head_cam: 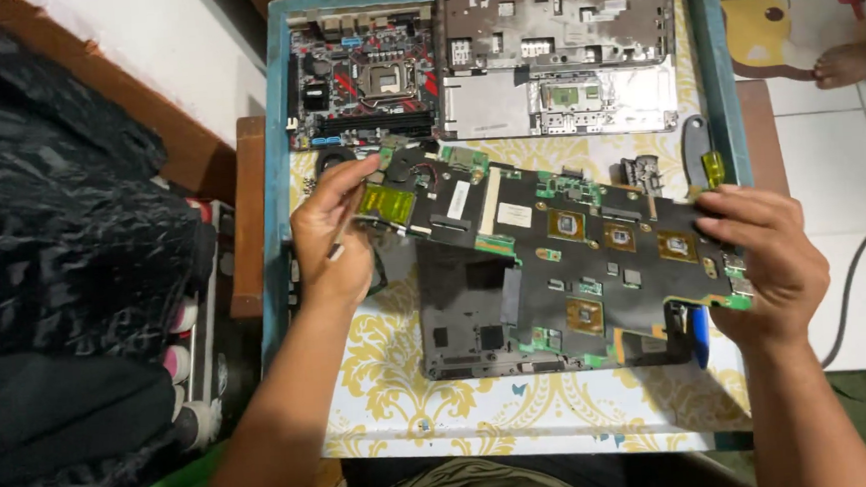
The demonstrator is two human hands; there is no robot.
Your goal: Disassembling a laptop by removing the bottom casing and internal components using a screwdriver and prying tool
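A large black laptop circuit board [545,267] with green patches and several gold-rimmed chips is held above the table. My left hand [332,230] grips its left end near a yellow-green strip, with a thin tool tucked in the fingers. My right hand [764,253] holds the board's right edge.
The small table [414,425] has a yellow-patterned cloth and a blue rim. At the back lie a red-and-black desktop motherboard [363,77] and a grey laptop case [556,50]. A yellow-handled screwdriver [711,166] and a blue tool [700,335] lie at the right. Another person's foot [858,62] is at top right.
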